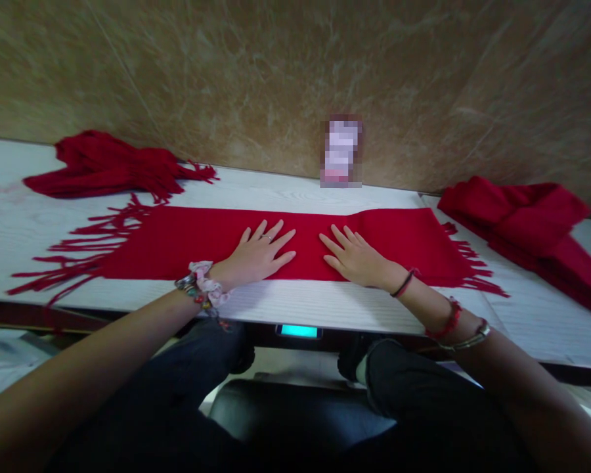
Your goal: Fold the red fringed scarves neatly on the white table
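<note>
Under both hands, the red scarf (308, 223) lies lengthwise on the white desk (300, 303). The left hand (257, 257) rests on the cloth, fingers spread; the right hand (358, 259) rests beside it in the same attitude, with a strip of scarf exposed between the two. Each grip is apart: fingers extended, palm down, clamped on nothing.

Outboard of the left hand, the left fringe (79, 243) fans loosely over the desk, its strands uneven. Outboard of the right hand, the right fringe (482, 266) hangs off the opposite end. Beyond the right hand, the far edge of the scarf shows a slight bend.

Past the left fringe, on the far side, lies a bunched red cloth (113, 167); past the right fringe lies a loosely folded red cloth (526, 223). Ahead of the gap between the hands is a blurred device (342, 151); nearer the body, a lit display (299, 331) sits at the desk's front edge.

The step in hand appears to be smoothing. The next move, as judged here, calls for light, even pressure outward from each palm, without dragging the cloth askew.
</note>
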`<state>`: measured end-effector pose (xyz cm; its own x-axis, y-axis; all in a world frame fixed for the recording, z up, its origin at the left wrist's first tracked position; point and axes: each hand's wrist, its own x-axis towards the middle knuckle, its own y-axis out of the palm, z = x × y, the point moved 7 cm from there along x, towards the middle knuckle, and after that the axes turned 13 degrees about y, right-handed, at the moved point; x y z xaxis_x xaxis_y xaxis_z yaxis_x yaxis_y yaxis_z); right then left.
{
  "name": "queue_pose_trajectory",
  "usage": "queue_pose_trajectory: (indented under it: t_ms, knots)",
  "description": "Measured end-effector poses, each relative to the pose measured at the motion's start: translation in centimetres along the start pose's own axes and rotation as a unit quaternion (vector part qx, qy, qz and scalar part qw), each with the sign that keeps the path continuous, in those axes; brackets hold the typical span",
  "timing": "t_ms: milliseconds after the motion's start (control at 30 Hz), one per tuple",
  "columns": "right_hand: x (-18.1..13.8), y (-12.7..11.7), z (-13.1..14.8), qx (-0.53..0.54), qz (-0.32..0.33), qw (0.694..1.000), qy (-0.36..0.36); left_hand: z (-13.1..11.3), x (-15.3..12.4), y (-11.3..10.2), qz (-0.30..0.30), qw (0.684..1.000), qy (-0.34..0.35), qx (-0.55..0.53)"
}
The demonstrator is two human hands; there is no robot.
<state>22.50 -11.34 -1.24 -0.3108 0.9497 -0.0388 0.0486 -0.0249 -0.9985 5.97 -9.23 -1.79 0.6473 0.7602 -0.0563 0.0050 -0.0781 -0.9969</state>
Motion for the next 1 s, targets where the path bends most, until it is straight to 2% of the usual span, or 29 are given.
queue_pose_trajectory:
  t_ms: [133, 267, 400, 500, 800, 900, 1000]
  knots:
    - [0.8, -0.6, 0.3, 0.006, 0.014, 1.000, 0.020, 0.4, -0.1, -0.4, 0.014, 1.000, -0.024, -0.008]
    - [2.2, -1.5, 1.3, 0.024, -0.032, 0.999, 0.032, -0.4, 1.0, -1.5, -0.041, 0.999, 0.008, 0.011]
    - [3.1, -0.1, 1.7, 0.022, -0.007, 0.999, 0.040, 0.0, 1.8, -0.5, -0.021, 1.000, -0.008, -0.004]
    - [3.1, 0.4, 1.5, 0.017, 0.005, 0.999, 0.041, 0.3, 1.8, -0.2, -0.029, 0.999, -0.014, -0.003]
    - [3.8, -1.1, 2.2, 0.023, -0.019, 0.999, 0.022, 0.1, 1.8, -0.2, -0.030, 0.999, -0.011, 0.003]
    - [4.0, -0.4, 2.3, 0.017, -0.002, 0.999, 0.032, 0.9, 1.7, -0.1, -0.032, 0.999, -0.016, -0.002]
    - [4.0, 0.0, 2.3, 0.015, -0.006, 0.999, 0.038, 3.5, 0.9, -0.3, -0.034, 0.998, -0.061, -0.008]
